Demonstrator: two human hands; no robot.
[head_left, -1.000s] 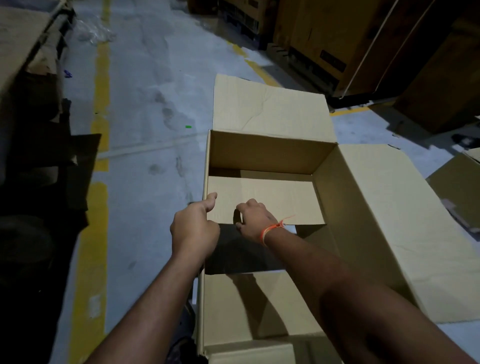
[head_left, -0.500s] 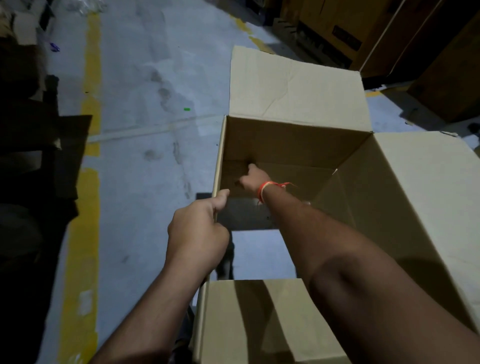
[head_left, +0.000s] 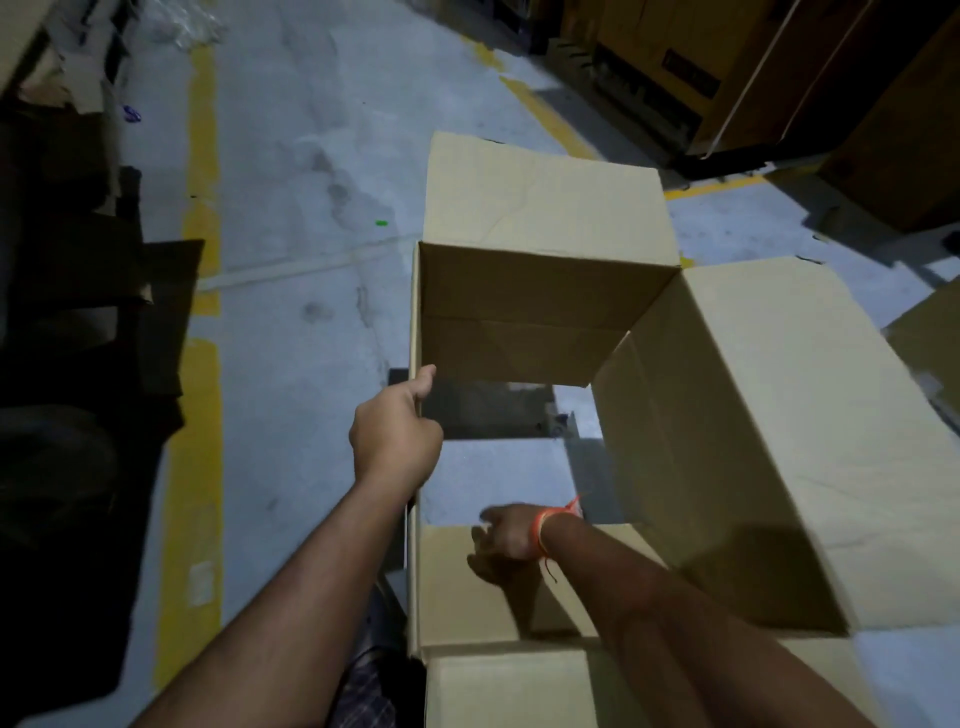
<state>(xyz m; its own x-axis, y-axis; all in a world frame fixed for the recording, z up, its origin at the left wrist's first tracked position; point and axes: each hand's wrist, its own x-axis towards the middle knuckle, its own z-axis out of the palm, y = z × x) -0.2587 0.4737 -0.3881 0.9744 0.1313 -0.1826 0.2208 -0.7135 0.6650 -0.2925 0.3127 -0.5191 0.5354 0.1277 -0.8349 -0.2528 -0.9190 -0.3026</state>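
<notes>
A large brown cardboard box (head_left: 545, 291) stands open on the grey floor, its top flaps spread out far and right. Through its open bottom the floor shows between a far bottom flap (head_left: 519, 353) and a near bottom flap (head_left: 467, 587). My left hand (head_left: 397, 431) grips the top edge of the box's left wall, thumb on the rim. My right hand (head_left: 506, 540), with an orange thread at the wrist, reaches down inside and touches the near bottom flap; its fingers are blurred.
A yellow line (head_left: 200, 312) runs along the floor at left, beside dark stacked material (head_left: 78, 312). Wooden crates (head_left: 727, 67) stand at the far right. Another cardboard box (head_left: 930, 332) sits at the right edge.
My right hand has pulled back from the far bottom flap to the near one. The far flap now hangs lower, showing more floor. My left hand keeps its grip on the left wall.
</notes>
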